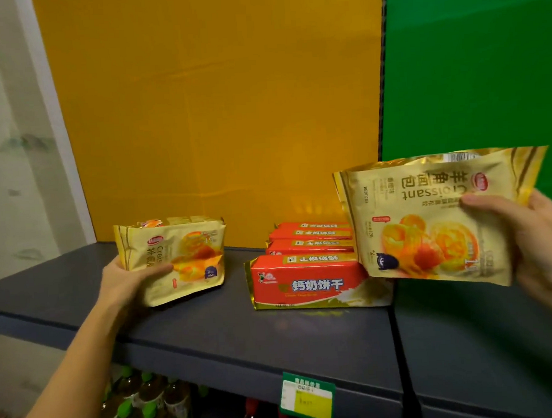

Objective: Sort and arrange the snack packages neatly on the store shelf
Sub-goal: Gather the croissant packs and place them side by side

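My left hand grips the front gold croissant bag of a short row standing on the dark shelf at the left, thumb across its face. My right hand holds a second gold croissant bag in the air at the right, upside down, above the shelf. Between them stand several red biscuit packs in a row running front to back, the nearest one facing me.
A yellow back panel and a green back panel stand behind the shelf. A green and yellow price tag hangs on the shelf's front edge. Green-capped bottles fill the shelf below. A white wall is at the left.
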Available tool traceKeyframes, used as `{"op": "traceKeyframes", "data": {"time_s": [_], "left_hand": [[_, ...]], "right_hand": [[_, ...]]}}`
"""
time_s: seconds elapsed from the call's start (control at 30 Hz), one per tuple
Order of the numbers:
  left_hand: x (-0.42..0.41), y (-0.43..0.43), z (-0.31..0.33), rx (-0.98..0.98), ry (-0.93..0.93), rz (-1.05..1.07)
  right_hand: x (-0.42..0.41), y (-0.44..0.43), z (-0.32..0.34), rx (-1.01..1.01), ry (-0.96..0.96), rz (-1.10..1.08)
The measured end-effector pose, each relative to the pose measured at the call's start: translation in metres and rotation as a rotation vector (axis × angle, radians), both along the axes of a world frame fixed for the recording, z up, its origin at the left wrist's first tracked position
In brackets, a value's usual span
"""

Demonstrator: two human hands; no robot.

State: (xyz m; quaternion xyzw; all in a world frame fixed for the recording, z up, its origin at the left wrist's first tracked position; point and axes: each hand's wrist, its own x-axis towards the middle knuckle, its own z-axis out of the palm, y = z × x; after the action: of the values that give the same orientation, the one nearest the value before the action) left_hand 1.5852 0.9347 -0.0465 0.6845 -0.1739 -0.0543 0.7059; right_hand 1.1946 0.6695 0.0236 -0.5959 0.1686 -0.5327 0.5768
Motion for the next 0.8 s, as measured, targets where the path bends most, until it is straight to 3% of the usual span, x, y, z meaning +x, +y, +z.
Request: {"op": "traceKeyframes", "data": {"time_s": [0.2,0.37,0.57,0.8], "left_hand": [[-0.029,0.006,0.056,-0.092,-0.262,0.147],[-0.064,-0.034,0.093,-0.198,-0.31,0.007],[-0.273,-0.145,0.105,-0.319,-0.323,-0.346],[-0.467,-0.244,0.065,-0.329,-0.21,-0.721]], "right_hand": [[-0.047,-0.012,0.002,0.034,-0.074,-0.084],[-0.126,-0.016,0.007,0.005,-0.133,-0.183],[-0.274,-0.019,0.009,-0.021,-0.141,-0.406],[-0.461,-0.006,-0.013,0.011,-0.129,-0.669]]}}
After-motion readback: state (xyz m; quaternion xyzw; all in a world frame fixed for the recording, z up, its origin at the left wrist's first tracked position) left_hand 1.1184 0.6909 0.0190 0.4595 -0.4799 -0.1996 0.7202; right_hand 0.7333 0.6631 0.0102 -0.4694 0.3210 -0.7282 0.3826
